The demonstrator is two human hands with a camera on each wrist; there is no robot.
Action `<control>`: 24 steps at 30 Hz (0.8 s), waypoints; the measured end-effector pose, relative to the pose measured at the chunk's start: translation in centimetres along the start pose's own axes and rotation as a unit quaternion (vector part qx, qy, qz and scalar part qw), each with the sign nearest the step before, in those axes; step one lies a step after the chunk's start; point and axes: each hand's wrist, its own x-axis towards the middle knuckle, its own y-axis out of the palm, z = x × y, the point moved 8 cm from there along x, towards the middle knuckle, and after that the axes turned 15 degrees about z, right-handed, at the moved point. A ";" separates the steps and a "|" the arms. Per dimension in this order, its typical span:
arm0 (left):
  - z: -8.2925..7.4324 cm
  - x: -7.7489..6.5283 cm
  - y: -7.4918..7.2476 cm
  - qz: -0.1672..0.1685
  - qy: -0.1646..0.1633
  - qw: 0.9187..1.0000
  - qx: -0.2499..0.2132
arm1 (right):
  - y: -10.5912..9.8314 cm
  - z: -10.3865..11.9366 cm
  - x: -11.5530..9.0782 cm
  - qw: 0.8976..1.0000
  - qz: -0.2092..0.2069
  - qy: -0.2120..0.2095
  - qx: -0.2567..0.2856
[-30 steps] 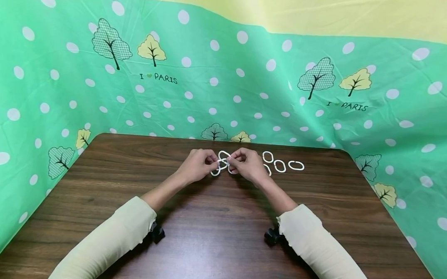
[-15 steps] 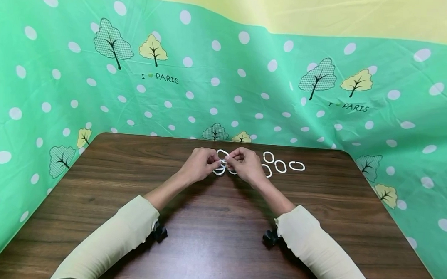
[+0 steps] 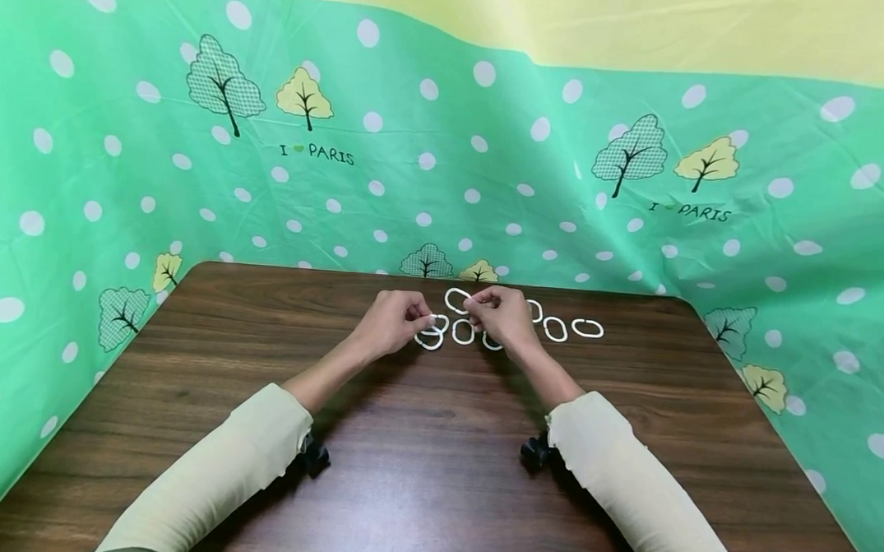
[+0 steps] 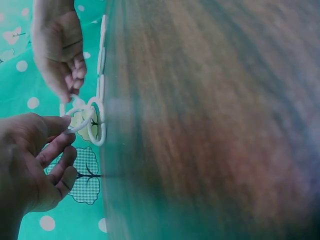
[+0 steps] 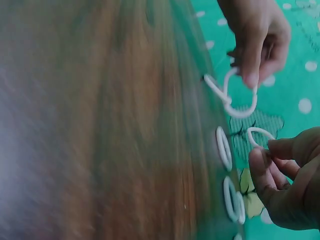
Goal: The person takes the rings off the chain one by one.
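My left hand pinches a white oval chain link between thumb and forefinger. A second white chain link is hooked through it and hangs toward the table, as the left wrist view also shows. To the right, my right hand pinches a separate white chain link at its right end, with thumb and forefinger. That link stands apart from the left hand's pair, a little above and to the right of it. Part of each held link is covered by the fingertips.
Several loose white links lie on the brown wooden table: one link between the hands, others such as the far-right link beyond the right hand, which partly hides two. A green dotted cloth hangs behind the table's back edge.
The right hand has moved right and slightly up with its link, away from the left hand's links, which it overlapped before. Loose links between the hands now show. The left hand has barely moved.
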 end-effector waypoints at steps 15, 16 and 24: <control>0.0 -0.1 -0.1 0.003 -0.024 0.999 -0.043 | -1.2 -2.6 1.6 0.995 0.008 0.034 0.090; 0.0 -0.1 -0.2 0.002 -0.027 0.999 -0.046 | -1.1 -2.5 1.5 0.996 0.011 0.030 0.084; 0.4 -0.1 -0.5 -0.010 -0.040 0.997 -0.063 | 1.4 -1.1 0.5 0.990 0.098 -0.010 0.101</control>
